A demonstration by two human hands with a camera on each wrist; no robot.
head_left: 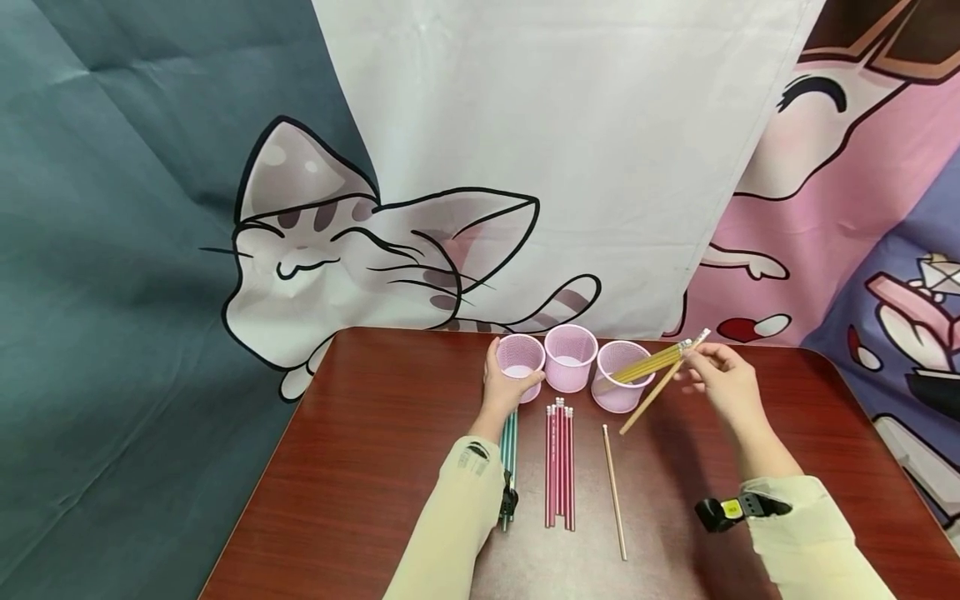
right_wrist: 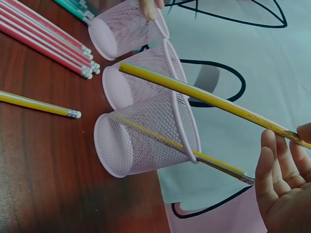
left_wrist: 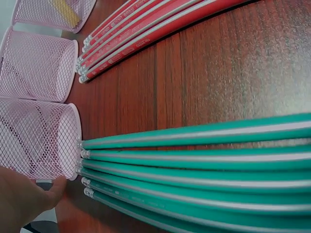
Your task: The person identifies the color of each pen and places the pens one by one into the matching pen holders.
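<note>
My left hand [head_left: 504, 390] grips the left pink mesh pencil cup [left_wrist: 34, 136], its thumb along the front. My right hand [head_left: 726, 385] pinches a yellow pencil [head_left: 649, 406] near its eraser end. That pencil slants down, outside and just right of the right mesh cup [head_left: 617, 402] in the head view. Several yellow pencils [head_left: 647, 364] lean inside that cup, erasers up. Another yellow pencil [head_left: 614, 493] lies on the table in front. Between the two outer cups stands the middle mesh cup [head_left: 567, 372].
Several red pencils [head_left: 559, 467] lie side by side before the middle cup. Several green pencils [left_wrist: 194, 160] lie before the left cup, partly under my left forearm. The brown table [head_left: 360, 467] ends at a cartoon-printed cloth [head_left: 585, 150] behind the cups.
</note>
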